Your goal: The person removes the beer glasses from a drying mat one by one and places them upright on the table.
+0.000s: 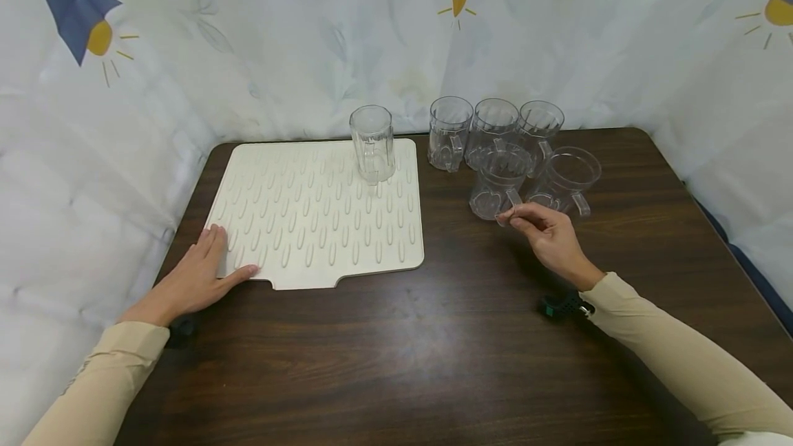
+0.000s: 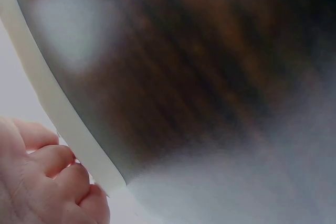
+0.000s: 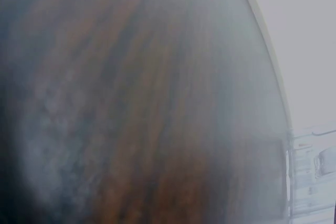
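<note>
My left hand (image 1: 201,270) rests on the near left corner of a cream ribbed drying mat (image 1: 310,226), fingers straight and thumb spread along the near edge. In the left wrist view, its fingers (image 2: 65,177) lie beside a pale edge. My right hand (image 1: 551,239) pinches the handle of a clear mug (image 1: 492,191) at the front of a cluster, right of the mat. Another clear mug (image 1: 372,150) stands upright on the mat's far right part. In the right wrist view my right hand is out of sight; clear ridged glassware (image 3: 312,177) shows at lower right.
Close around the pinched mug stand other clear mugs: one to its right (image 1: 564,181) and a back row with a left mug (image 1: 449,136), a middle mug (image 1: 492,122) and a right mug (image 1: 540,122). A patterned white curtain (image 1: 279,54) hangs behind the dark wooden table (image 1: 396,356).
</note>
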`<action>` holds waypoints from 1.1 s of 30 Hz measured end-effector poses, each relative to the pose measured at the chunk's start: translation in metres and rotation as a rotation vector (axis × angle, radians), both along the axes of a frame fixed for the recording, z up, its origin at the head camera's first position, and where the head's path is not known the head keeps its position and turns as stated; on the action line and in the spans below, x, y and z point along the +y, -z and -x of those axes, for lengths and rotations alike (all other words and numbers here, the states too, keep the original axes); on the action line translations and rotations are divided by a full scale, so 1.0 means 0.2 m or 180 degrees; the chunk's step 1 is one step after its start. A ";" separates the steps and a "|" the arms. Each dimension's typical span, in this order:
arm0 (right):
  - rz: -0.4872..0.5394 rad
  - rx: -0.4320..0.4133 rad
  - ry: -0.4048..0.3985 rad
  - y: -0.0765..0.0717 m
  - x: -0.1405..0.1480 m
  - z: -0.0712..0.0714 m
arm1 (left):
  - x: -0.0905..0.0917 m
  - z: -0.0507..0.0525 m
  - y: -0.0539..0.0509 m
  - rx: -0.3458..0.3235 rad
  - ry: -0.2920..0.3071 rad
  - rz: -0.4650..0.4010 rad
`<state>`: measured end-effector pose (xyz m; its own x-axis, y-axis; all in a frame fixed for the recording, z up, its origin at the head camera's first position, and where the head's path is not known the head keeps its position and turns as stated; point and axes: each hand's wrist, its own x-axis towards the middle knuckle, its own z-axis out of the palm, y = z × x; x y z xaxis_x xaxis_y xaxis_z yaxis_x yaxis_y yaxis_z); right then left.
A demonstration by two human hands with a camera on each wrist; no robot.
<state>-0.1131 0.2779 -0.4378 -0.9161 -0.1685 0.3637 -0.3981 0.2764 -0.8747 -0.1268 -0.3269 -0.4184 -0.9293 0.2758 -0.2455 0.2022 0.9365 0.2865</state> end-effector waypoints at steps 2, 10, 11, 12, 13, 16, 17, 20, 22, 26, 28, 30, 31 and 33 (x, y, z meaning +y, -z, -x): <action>0.0012 -0.0008 0.0005 0.00 0.01 0.00 | 0.00 0.00 0.00 0.0002 0.0005 0.0004; 0.0037 -0.0024 0.0005 0.00 0.02 -0.01 | 0.01 0.00 -0.01 0.0003 0.0030 0.0020; 0.0039 -0.0032 -0.0001 0.00 0.02 -0.01 | 0.01 0.00 -0.02 0.0001 0.0029 0.0019; 0.0046 -0.0047 -0.0006 0.00 0.02 -0.01 | 0.01 0.00 -0.02 -0.0001 0.0028 0.0017; 0.0044 -0.0055 -0.0010 0.00 0.02 -0.01 | 0.01 0.00 -0.02 -0.0004 0.0026 0.0020; 0.0034 -0.0091 -0.0006 0.00 0.03 -0.01 | 0.01 0.00 -0.02 -0.0015 0.0021 0.0028; 0.0032 -0.0102 -0.0001 0.00 0.03 -0.01 | 0.01 0.00 -0.02 -0.0018 0.0019 0.0033; 0.0001 -0.0120 0.0032 0.00 0.03 -0.01 | 0.01 -0.01 -0.02 -0.0021 0.0012 0.0043; -0.0009 -0.0124 0.0051 0.01 0.04 -0.01 | 0.02 -0.01 -0.02 -0.0033 0.0006 0.0040; -0.0040 -0.0105 0.0091 0.01 0.05 -0.01 | 0.02 -0.01 -0.03 -0.0044 0.0010 0.0032; -0.0046 -0.0093 0.0099 0.01 0.05 -0.01 | 0.02 -0.01 -0.03 -0.0048 0.0008 0.0036; -0.0062 -0.0079 0.0109 0.01 0.05 -0.02 | 0.02 -0.01 -0.03 -0.0048 0.0005 0.0039; -0.0069 -0.0081 0.0113 0.01 0.05 -0.02 | 0.02 -0.01 -0.03 -0.0047 0.0004 0.0041; -0.0069 -0.0101 0.0122 0.01 0.05 -0.02 | 0.01 -0.01 -0.02 -0.0043 0.0011 0.0039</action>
